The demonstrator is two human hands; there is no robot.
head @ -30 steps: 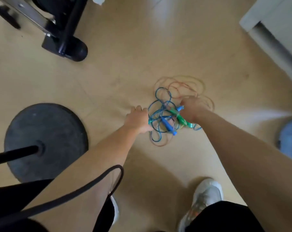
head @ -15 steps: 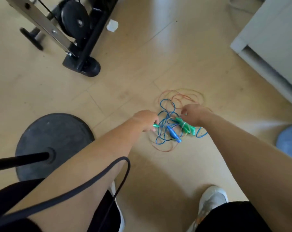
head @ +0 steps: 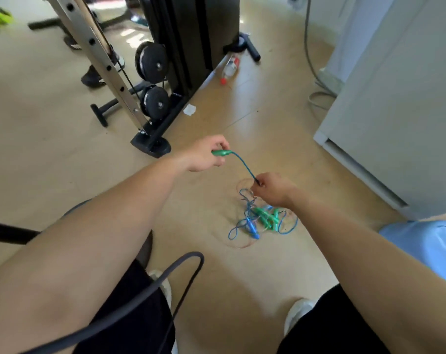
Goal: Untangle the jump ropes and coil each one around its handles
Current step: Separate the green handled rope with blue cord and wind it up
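Head view shows the left hand [head: 206, 155] clamped on a green handle [head: 220, 152] and the right hand [head: 271, 191] pinching its blue cord [head: 244, 166] just above the tangle [head: 264, 221] on the floor [head: 242, 279], where a hard pull would likely tighten the knots.

Bright, soft daylight — glare streaks the floor [head: 129, 37] behind the machine [head: 191, 42]; edges bow with wide-angle distortion, motion blur softens everything.
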